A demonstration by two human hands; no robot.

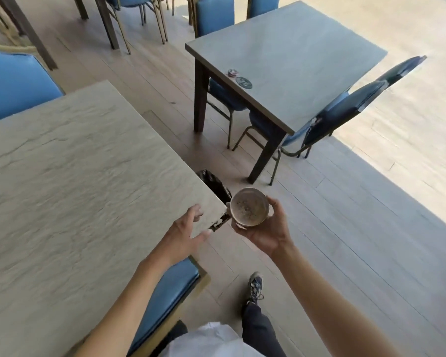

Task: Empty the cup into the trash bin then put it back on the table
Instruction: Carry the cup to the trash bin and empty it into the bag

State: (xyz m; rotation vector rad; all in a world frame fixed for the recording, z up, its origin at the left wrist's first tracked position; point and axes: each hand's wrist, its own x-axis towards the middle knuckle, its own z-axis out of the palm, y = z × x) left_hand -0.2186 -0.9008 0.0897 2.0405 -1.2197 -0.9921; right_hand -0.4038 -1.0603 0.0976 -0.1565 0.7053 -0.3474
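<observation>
My right hand (265,229) grips a clear cup (249,207) from below and the side, its mouth facing up, with brownish dregs inside. The cup hangs just off the near right corner of the pale stone-look table (75,181). Behind that corner, a trash bin (214,185) lined with a black bag shows partly, the rest hidden by the tabletop. My left hand (188,233) rests at the table's corner edge with fingers spread and holds nothing.
A second grey table (294,60) stands ahead on the right with two small round items on it and blue chairs (345,117) around it. A blue chair seat (165,292) sits under my left arm. My foot (255,286) is on the plank floor.
</observation>
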